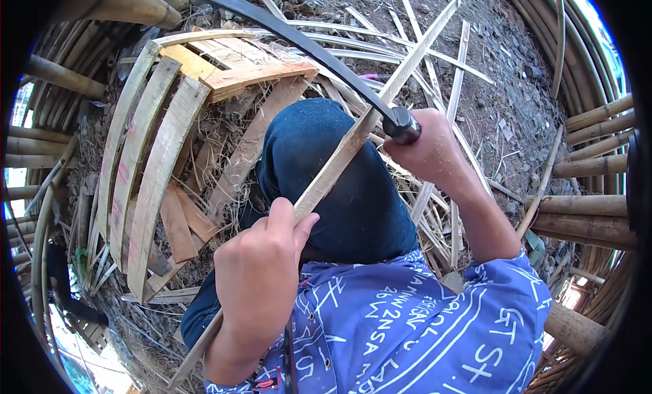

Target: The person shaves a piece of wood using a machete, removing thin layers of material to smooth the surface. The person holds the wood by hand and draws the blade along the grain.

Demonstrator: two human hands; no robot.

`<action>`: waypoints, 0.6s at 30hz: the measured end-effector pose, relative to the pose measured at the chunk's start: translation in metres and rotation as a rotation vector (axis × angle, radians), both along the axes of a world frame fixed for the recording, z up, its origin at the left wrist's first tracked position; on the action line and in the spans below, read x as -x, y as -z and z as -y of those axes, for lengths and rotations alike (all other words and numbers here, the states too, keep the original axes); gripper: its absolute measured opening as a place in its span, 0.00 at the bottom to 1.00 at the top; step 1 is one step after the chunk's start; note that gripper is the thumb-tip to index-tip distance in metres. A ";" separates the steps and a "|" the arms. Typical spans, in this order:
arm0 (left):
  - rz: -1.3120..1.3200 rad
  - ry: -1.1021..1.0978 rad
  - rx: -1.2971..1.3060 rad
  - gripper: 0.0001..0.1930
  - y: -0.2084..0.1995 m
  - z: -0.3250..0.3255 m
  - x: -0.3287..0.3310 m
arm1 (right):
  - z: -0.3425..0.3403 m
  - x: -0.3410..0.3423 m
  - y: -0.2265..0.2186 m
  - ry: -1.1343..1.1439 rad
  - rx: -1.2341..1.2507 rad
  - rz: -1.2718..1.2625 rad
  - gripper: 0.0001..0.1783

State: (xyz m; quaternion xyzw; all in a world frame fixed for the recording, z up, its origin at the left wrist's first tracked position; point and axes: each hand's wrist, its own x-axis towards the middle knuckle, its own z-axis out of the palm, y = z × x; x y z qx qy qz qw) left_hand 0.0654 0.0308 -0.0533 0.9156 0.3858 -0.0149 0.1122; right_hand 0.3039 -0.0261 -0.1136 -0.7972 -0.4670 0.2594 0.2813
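My left hand is closed round a long split bamboo strip. The strip runs from the lower left, under my left forearm, up across my knee toward the upper right. In my right hand is the dark handle of a long curved machete, my fingers wrapped round it. Its blade reaches away to the upper left, and near the handle it meets or crosses over the strip; whether it cuts into the strip I cannot tell.
At the left stands a slatted wooden crate with pale boards. Loose bamboo strips lie crossed on the dirt ground ahead and right, with shavings around my leg. Bamboo poles line the right side, more poles the left.
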 end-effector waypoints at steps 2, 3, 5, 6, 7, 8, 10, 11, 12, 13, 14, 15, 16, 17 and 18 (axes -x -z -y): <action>-0.011 -0.023 0.017 0.15 0.000 0.001 0.002 | -0.008 -0.001 0.002 -0.004 0.045 0.135 0.09; 0.025 -0.022 0.007 0.15 0.001 0.002 0.002 | -0.012 -0.002 0.005 -0.016 0.049 0.134 0.09; 0.064 -0.027 0.006 0.16 0.003 0.002 0.005 | -0.018 -0.007 0.012 -0.076 0.016 0.241 0.09; 0.060 -0.026 -0.002 0.16 0.004 0.002 0.007 | -0.020 -0.012 0.016 -0.033 0.103 0.259 0.10; 0.058 -0.017 -0.009 0.16 0.004 0.001 0.009 | -0.018 -0.023 0.023 0.001 0.130 0.316 0.11; 0.061 -0.018 -0.003 0.16 0.005 0.001 0.012 | -0.016 -0.038 0.033 0.069 0.123 0.260 0.11; 0.032 -0.016 -0.018 0.17 0.004 0.002 0.019 | -0.016 -0.073 0.045 0.192 0.163 0.221 0.13; 0.038 -0.020 -0.013 0.17 0.002 0.002 0.021 | -0.015 -0.084 0.046 0.249 0.217 0.241 0.13; 0.037 -0.007 -0.002 0.17 0.000 0.002 0.023 | -0.013 -0.087 0.045 0.299 0.153 0.316 0.14; 0.030 0.003 0.002 0.17 -0.003 0.003 0.023 | -0.010 -0.097 0.051 0.269 0.109 0.361 0.14; 0.033 0.004 0.006 0.17 -0.002 0.002 0.024 | -0.005 -0.106 0.056 0.248 0.096 0.362 0.14; 0.040 0.011 0.019 0.17 -0.001 0.001 0.022 | 0.000 -0.112 0.058 0.231 0.084 0.363 0.14; 0.041 0.013 0.025 0.18 -0.001 0.000 0.021 | 0.001 -0.109 0.055 0.231 0.081 0.359 0.14; 0.038 0.012 0.021 0.18 0.003 -0.001 0.021 | 0.002 -0.101 0.049 0.290 0.077 0.234 0.14; 0.033 -0.002 0.033 0.18 0.009 -0.002 0.020 | 0.006 -0.091 0.041 0.351 0.072 0.109 0.15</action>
